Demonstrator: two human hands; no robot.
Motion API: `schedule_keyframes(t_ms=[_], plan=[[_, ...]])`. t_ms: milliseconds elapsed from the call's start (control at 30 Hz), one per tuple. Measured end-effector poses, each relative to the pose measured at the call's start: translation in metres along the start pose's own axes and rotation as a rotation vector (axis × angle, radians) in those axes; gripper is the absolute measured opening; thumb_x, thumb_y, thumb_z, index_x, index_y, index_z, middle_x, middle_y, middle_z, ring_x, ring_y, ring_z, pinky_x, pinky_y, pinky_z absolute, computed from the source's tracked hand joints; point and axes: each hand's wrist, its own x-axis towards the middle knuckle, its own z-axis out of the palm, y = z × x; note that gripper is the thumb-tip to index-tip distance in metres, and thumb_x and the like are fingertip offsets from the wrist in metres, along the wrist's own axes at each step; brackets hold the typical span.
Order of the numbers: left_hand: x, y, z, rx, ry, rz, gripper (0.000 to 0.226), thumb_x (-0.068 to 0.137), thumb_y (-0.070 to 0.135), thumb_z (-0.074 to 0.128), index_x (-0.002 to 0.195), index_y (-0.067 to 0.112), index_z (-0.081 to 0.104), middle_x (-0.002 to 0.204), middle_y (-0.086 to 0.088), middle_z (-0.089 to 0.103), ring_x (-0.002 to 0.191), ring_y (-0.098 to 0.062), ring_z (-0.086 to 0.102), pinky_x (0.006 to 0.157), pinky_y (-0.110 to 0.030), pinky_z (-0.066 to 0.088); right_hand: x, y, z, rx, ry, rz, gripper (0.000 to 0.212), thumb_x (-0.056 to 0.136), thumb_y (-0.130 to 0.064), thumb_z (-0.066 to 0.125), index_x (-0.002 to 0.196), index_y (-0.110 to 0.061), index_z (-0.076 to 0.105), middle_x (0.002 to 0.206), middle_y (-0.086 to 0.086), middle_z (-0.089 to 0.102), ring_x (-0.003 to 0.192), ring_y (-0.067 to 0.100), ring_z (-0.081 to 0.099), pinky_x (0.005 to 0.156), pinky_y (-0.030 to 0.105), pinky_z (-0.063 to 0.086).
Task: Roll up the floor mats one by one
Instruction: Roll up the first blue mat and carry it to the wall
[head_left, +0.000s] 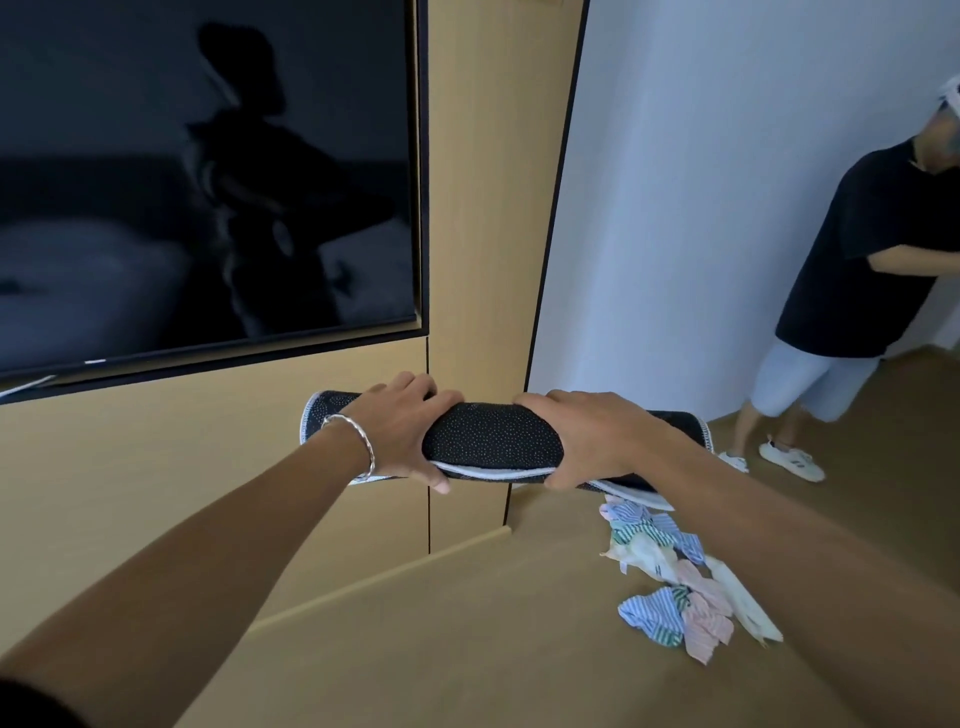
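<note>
A rolled floor mat (491, 436) is being held in the air at the middle of the frame, above the wooden floor (467, 649). Its long axis is running left to right, nearly level, with the right end sitting slightly lower. The left end is pointing toward the wooden wall panel (483, 208) below the television (208, 171), and the right end toward a second person (862, 260) standing at the right edge. The mat's dark dotted backing is facing outward, and a pale bound edge is running along the underside of the roll.

The left hand (400, 431), wearing a silver bracelet (358, 441), is gripping the roll left of centre with fingers curled over the top and thumb underneath. The right hand (587, 439) is gripping it right of centre in the same way. Striped cloths (675, 587) are lying in a heap on the floor at the lower right.
</note>
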Motion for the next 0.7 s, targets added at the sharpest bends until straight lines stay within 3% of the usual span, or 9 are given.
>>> schedule_keyframes(t_ms=[333, 700], plan=[[0.102, 0.050, 0.003, 0.015, -0.112, -0.136, 0.085, 0.066, 0.070, 0.061, 0.135, 0.036, 0.027, 0.118, 0.006, 0.052, 0.106, -0.018, 0.051, 0.089, -0.036, 0.042, 0.040, 0.132, 0.020, 0.109, -0.066, -0.111, 0.080, 0.061, -0.040, 0.070, 0.131, -0.040, 0.030, 0.099, -0.012, 0.051, 0.086, 0.015, 0.054, 0.068, 0.032, 0.047], [0.107, 0.019, 0.047, -0.013, -0.266, -0.339, 0.080, 0.063, 0.068, 0.064, 0.128, 0.033, 0.032, 0.113, 0.008, 0.050, 0.102, -0.017, 0.052, 0.086, -0.037, 0.046, 0.118, 0.126, 0.063, 0.153, -0.154, -0.307, 0.084, 0.060, -0.041, 0.071, 0.133, -0.037, 0.029, 0.103, -0.008, 0.052, 0.087, 0.018, 0.056, 0.072, 0.039, 0.052]])
